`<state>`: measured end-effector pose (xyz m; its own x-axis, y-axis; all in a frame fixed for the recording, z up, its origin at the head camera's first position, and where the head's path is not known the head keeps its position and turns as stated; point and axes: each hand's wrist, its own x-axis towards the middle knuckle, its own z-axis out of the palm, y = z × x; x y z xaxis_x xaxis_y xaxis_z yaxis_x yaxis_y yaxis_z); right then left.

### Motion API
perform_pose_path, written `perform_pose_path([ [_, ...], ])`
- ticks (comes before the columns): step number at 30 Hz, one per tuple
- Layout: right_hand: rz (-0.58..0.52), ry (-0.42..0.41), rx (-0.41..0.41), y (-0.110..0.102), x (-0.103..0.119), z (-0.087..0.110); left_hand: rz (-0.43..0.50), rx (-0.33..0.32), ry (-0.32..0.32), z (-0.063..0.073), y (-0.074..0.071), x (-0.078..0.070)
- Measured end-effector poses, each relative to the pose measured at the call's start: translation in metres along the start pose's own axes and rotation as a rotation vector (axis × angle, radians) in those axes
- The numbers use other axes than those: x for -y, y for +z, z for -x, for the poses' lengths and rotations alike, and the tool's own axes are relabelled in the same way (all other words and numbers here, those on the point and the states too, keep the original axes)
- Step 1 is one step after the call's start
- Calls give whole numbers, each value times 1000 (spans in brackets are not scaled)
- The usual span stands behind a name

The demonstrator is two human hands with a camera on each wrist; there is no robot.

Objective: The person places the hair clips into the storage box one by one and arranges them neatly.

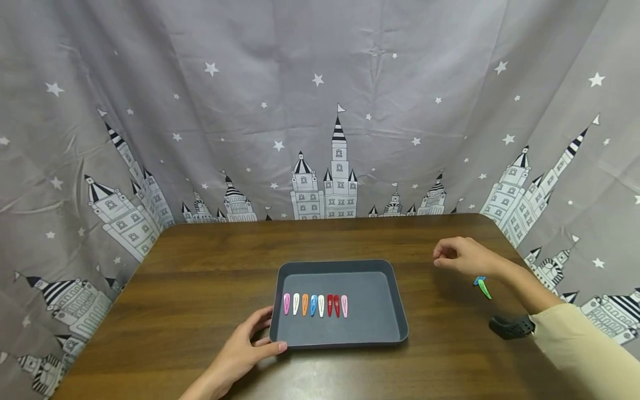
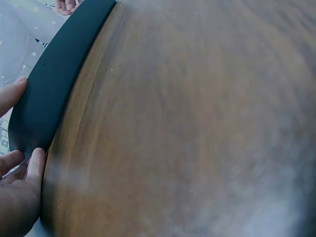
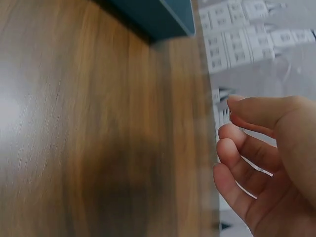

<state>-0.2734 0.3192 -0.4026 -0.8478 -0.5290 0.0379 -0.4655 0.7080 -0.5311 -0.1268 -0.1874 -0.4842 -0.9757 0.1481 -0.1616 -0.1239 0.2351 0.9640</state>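
Observation:
A dark grey tray (image 1: pixel 370 311) lies on the table with a row of snap hair clips (image 1: pixel 321 305) in its left half: pink, white, orange, blue, white, two red and pink. At its front left corner my left hand (image 1: pixel 245 347) holds the tray, thumb on the front wall and fingers along the left wall. My right hand (image 1: pixel 465 255) hovers over the table right of the tray, fingers loosely curled; nothing shows between them in the right wrist view. A green hair clip (image 1: pixel 484 289) and a blue hair clip (image 1: pixel 479 278) lie together beside my right forearm.
The brown wooden table (image 1: pixel 210 278) reaches back to a grey curtain (image 1: pixel 240 111) printed with castles and stars. A black strap (image 1: pixel 511 327) is at my right wrist, by the cream sleeve (image 1: pixel 580 344).

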Motion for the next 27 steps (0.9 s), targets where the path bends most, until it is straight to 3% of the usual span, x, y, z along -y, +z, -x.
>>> perform_pose_path([
  [12,14,141,-31,-5,-44,34,-7,-7,-6,0,0,0],
  [21,42,158,-56,-1,-69,58,4,0,1,-1,1,0],
  [27,-6,216,-62,0,-84,71,1,-4,4,-2,1,0],
])
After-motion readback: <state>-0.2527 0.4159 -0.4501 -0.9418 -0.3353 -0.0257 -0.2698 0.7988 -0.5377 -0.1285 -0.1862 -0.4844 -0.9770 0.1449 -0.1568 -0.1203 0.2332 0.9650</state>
